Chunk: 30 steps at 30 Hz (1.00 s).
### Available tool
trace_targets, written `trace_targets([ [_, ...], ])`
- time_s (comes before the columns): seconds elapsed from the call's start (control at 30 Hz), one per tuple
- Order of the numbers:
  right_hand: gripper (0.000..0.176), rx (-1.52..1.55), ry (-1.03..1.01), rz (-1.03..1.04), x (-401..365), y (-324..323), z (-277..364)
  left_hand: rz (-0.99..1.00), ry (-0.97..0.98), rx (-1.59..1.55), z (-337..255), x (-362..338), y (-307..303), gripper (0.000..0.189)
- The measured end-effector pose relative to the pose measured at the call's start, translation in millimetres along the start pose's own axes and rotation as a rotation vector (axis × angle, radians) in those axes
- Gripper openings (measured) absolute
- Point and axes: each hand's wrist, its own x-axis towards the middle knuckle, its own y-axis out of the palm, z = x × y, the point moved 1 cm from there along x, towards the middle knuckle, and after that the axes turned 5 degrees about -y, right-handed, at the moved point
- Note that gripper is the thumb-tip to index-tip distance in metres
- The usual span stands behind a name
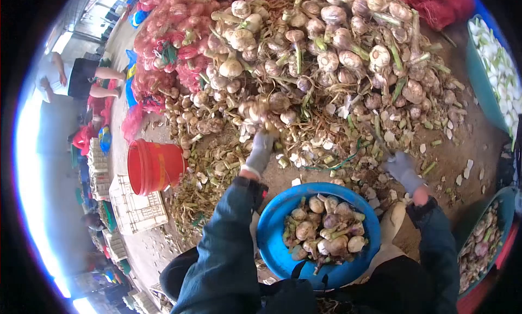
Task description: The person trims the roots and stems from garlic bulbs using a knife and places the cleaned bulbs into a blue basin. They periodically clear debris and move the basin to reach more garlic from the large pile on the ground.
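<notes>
My gloved left hand [260, 152] reaches to the near edge of a big heap of garlic [337, 58]. Its fingers are closed on a garlic bulb [254, 110], which is smeared by motion. My gloved right hand [403, 171] is wrapped round a knife [376, 136], its thin dark blade pointing up and left over the peelings. Between my forearms stands a blue basin [272, 243] with several trimmed garlic bulbs [321, 227] in it. Cut stems and loose skins [304, 156] lie on the floor between my hands.
Left of the heap stand a red bucket [155, 167] and a white crate [138, 205]. Red net sacks of garlic [174, 36] are behind. At right are a tub of white peeled pieces [484, 80] and a green tub [503, 216]. A person's legs [109, 80] show far left.
</notes>
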Motion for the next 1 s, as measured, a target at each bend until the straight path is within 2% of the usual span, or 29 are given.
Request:
trace_targets([
  [0.03,0.046,0.174,-0.001,0.087,-1.0,2.3,14.3,0.139,0.055,-0.198,17.6,-3.0,-0.3,0.022],
  [0.07,0.047,0.14,0.002,0.117,3.7,6.0,23.2,0.237,0.106,-0.157,25.8,-14.2,4.4,0.031],
  [0.1,0.047,0.105,0.008,0.147,8.3,9.1,30.7,0.171,0.121,-0.118,35.8,-23.4,16.2,0.033],
  [0.17,0.051,0.13,0.033,0.171,5.7,9.2,52.8,0.354,0.183,-0.232,47.4,-42.3,44.0,0.048],
  [0.23,0.052,0.114,-0.007,0.102,6.3,26.8,53.0,0.409,0.436,-0.176,44.4,-50.1,85.6,0.054],
  [0.27,0.054,0.091,-0.059,0.041,6.2,32.4,52.9,0.548,0.314,-0.387,36.3,-59.8,96.7,0.047],
  [0.3,0.054,0.094,-0.047,0.035,4.6,35.8,49.1,0.562,0.309,-0.385,26.0,-67.1,103.2,0.047],
  [0.37,0.054,0.06,-0.123,0.089,-7.1,38.1,42.3,0.146,0.215,0.3,-8.7,-80.4,115.4,0.038],
  [0.4,0.048,0.107,-0.168,0.012,-17.7,36.9,39.3,0.163,0.267,0.173,14.1,-47.8,114.7,0.032],
  [0.43,0.048,0.112,-0.15,0.009,-26.9,31.5,38.8,0.214,0.192,0.099,5.3,-50.4,115.7,0.036],
  [0.5,0.043,0.045,-0.207,-0.087,-38.7,20.8,35.8,0.099,0.19,0.123,5.0,-48.2,117.2,0.035],
  [0.53,0.033,-0.004,-0.282,-0.239,-46.7,18.6,36.2,0.054,0.268,0.295,3.8,-53.6,117.4,0.036],
  [0.57,0.033,0.003,-0.27,-0.241,-51.2,15.3,37.3,0.141,0.439,0.284,3.9,-56.6,118.8,0.03],
  [0.63,0.026,-0.067,-0.5,-0.298,-64.9,3.5,48.0,0.265,0.3,0.503,3.9,-66.5,117.5,0.041],
  [0.67,0.022,-0.08,-0.547,-0.284,-70.6,-2.1,54.9,0.282,0.293,0.513,23.4,-52.8,112.7,0.041],
  [0.7,0.022,-0.074,-0.53,-0.286,-72.9,-4.4,57.5,0.21,0.589,0.997,54.4,-27.8,107.0,0.034],
  [0.73,0.023,-0.09,-0.614,-0.345,-74.9,-6.4,60.6,0.115,0.893,1.472,57.5,-29.2,112.3,0.03],
  [0.77,0.023,-0.108,-0.702,-0.404,-76.5,-8.0,63.6,0.125,0.894,1.475,60.8,-29.6,114.7,0.03],
  [0.97,0.024,-0.13,-0.637,-0.343,-81.4,-9.2,60.1,0.191,1.117,1.37,47.7,-57.9,129.8,0.028],
  [1.0,0.024,-0.107,-0.625,-0.36,-81.3,-7.5,56.0,0.139,1.223,1.291,42.3,-66.1,135.1,0.027],
])
